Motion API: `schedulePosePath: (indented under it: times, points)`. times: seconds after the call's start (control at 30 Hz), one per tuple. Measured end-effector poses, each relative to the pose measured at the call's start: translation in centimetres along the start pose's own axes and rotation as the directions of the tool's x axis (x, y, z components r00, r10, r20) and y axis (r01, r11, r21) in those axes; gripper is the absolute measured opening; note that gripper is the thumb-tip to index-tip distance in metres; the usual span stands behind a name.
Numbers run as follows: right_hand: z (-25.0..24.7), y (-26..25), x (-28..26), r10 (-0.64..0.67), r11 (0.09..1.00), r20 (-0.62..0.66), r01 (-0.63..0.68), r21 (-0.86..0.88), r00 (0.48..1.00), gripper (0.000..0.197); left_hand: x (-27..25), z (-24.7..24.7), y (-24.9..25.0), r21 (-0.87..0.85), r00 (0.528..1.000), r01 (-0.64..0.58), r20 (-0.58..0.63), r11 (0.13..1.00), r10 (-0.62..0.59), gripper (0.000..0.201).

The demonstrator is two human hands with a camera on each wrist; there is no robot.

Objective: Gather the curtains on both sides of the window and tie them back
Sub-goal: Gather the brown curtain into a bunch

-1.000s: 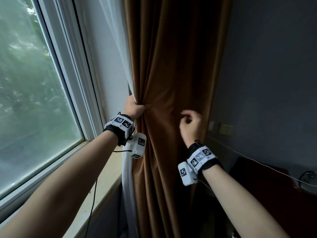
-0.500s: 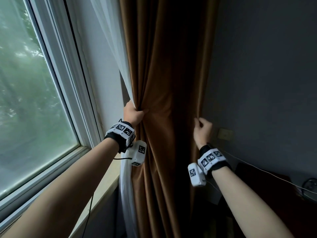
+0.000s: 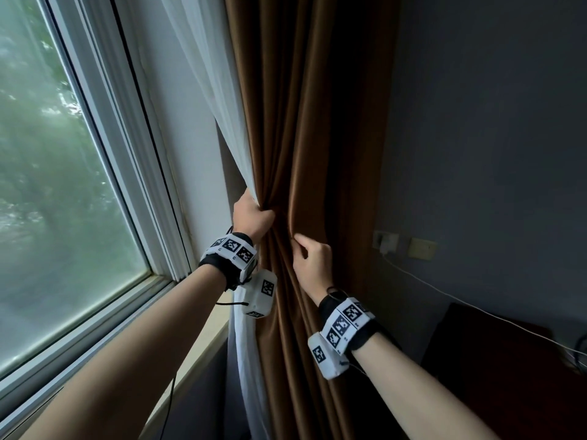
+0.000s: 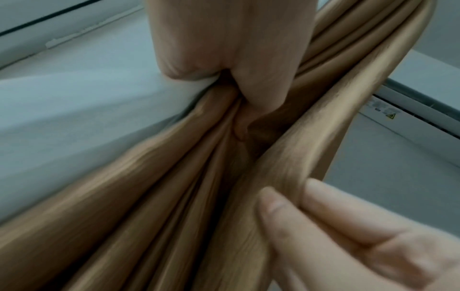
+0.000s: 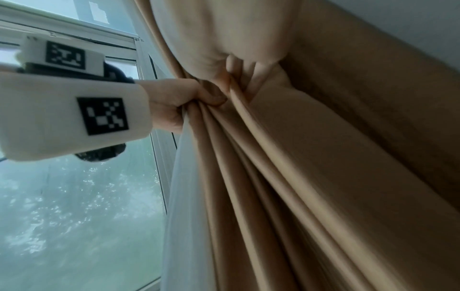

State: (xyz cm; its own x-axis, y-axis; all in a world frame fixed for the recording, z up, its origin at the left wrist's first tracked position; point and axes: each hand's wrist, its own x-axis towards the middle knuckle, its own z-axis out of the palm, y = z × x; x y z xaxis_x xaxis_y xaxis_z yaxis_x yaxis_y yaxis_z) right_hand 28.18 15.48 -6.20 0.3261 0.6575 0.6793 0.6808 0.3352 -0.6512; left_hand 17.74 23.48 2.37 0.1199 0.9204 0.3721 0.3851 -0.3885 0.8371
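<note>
At frame centre, the brown curtain (image 3: 305,154) and white sheer (image 3: 222,106) are bunched in the clenched left hand (image 3: 252,214); another fold is pinched by the right hand (image 3: 313,265). Gathering appears under way; a tie-back, unseen, is judged needed next.

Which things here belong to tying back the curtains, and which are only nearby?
Belong to the job:
- brown curtain, bunched by the left hand, a fold pinched by the right hand
- white sheer curtain

Only nearby:
- window
- wall sockets
- white cable
</note>
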Motion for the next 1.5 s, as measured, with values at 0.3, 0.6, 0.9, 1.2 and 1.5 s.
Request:
schedulePosePath:
  times: [0.3,0.6,0.9,1.2,1.5]
  points:
    - [0.3,-0.7,-0.6,0.015,0.999,0.205,-0.009,-0.031,0.979,0.032,-0.4,-2.0,0.6,-0.217,0.979,0.084,0.197,0.973,-0.04,0.02]
    - [2.3,-1.0,-1.4,-0.006,1.0,0.453,0.008,-0.002,0.892,0.054,-2.4,-4.0,0.7,-0.315,0.957,0.156,0.283,0.936,-0.064,0.047]
    - [0.5,0.7,2.1,0.009,0.986,0.51,-0.093,0.14,0.86,0.047,0.7,-1.8,0.0,-0.135,0.986,0.149,-0.061,0.98,-0.158,0.045]
    - [-4.8,7.9,8.3,0.447,0.894,-0.236,-0.423,0.147,0.863,0.056,1.3,-0.5,0.2,-0.282,0.941,0.235,-0.172,0.93,-0.29,0.035]
    - [-4.6,11.5,11.7,0.577,0.812,-0.195,-0.533,0.238,0.793,0.063,1.9,0.3,0.0,-0.303,0.917,0.263,-0.216,0.916,-0.335,0.038]
